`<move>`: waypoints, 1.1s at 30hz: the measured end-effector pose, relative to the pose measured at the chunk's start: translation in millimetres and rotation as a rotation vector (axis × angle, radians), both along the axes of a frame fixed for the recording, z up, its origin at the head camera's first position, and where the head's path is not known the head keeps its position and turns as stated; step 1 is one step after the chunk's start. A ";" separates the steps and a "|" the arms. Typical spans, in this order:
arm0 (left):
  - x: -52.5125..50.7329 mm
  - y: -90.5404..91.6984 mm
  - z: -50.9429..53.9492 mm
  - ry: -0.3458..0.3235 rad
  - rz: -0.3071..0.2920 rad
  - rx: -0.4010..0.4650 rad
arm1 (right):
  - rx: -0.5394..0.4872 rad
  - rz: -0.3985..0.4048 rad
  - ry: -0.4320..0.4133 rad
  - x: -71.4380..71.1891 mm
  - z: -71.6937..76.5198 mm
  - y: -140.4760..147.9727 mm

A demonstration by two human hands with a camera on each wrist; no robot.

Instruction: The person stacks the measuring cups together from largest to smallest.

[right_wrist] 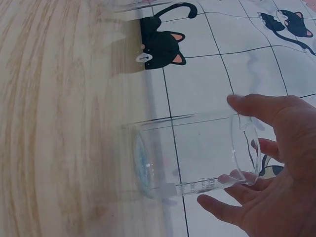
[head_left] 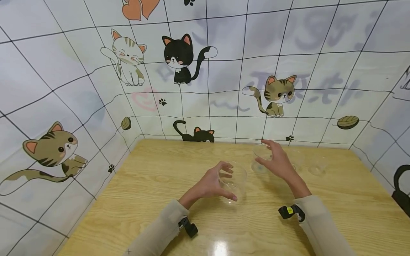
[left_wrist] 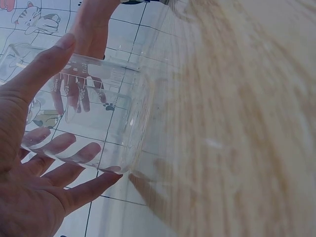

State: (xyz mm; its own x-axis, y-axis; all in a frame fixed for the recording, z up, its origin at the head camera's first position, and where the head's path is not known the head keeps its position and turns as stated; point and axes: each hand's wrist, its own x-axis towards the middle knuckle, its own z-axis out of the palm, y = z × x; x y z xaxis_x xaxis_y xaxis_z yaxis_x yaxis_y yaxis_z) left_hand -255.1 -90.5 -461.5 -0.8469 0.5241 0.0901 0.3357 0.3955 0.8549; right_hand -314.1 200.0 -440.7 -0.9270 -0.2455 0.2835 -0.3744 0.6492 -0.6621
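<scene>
My left hand (head_left: 213, 181) curls its fingers and thumb round a large clear glass beaker (head_left: 237, 181) near the middle of the table. Printed measuring marks show on this beaker (left_wrist: 111, 94) in the left wrist view, its base close to the tabletop. Further back and to the right, my right hand (head_left: 277, 161) is spread around the upper part of a smaller clear beaker (head_left: 260, 167) that stands upright. In the right wrist view, the thumb (right_wrist: 247, 104) looks slightly apart from that beaker's rim, and the fingers lie on its other side.
Right of my right hand stand two more clear glass vessels, one (head_left: 296, 161) partly behind the hand and another (head_left: 317, 169) farther right; their outlines are faint. The wooden table (head_left: 153, 192) meets a cat-patterned cloth wall (head_left: 224, 85) at the back and sides.
</scene>
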 end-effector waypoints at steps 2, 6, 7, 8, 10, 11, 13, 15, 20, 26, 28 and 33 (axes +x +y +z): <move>0.3 0.2 -0.2 -0.002 -0.003 0.013 | 0.013 -0.008 -0.006 -0.9 -2.4 -0.4; 2.5 -0.3 -1.3 -0.005 -0.007 0.018 | 0.022 -0.011 -0.019 -0.5 -9.8 -3.1; 3.2 -0.6 -1.4 -0.003 -0.008 0.019 | 0.024 -0.009 -0.015 -0.1 -11.2 -3.8; 3.8 -0.9 -1.7 0.002 -0.005 0.013 | 0.022 -0.006 -0.010 -0.1 -12.3 -4.5; 4.7 -1.7 -1.6 0.014 0.001 0.009 | 0.018 0.005 0.006 0.0 -13.4 -5.5; 4.7 -2.0 -1.9 0.019 0.002 0.011 | 0.018 0.009 0.013 -0.1 -13.4 -5.6; 4.2 -2.9 -2.1 0.028 0.001 0.010 | 0.021 0.017 0.020 -0.6 -12.7 -6.2; 3.0 -2.7 -2.3 0.034 -0.004 0.010 | 0.016 0.021 0.019 -1.2 -11.9 -5.6; -1.0 -0.6 -2.1 0.045 -0.023 0.007 | 0.001 0.015 0.014 -3.2 -10.9 -2.4; -1.0 0.3 -1.6 0.034 -0.022 0.016 | -0.010 0.022 0.017 -3.6 -12.8 -1.8; 0.1 0.6 -1.3 0.031 -0.019 0.018 | -0.014 0.024 0.019 -2.9 -12.6 -2.5; 0.5 1.2 -1.8 0.014 -0.023 0.029 | -0.017 0.026 0.026 -1.4 -11.3 -3.0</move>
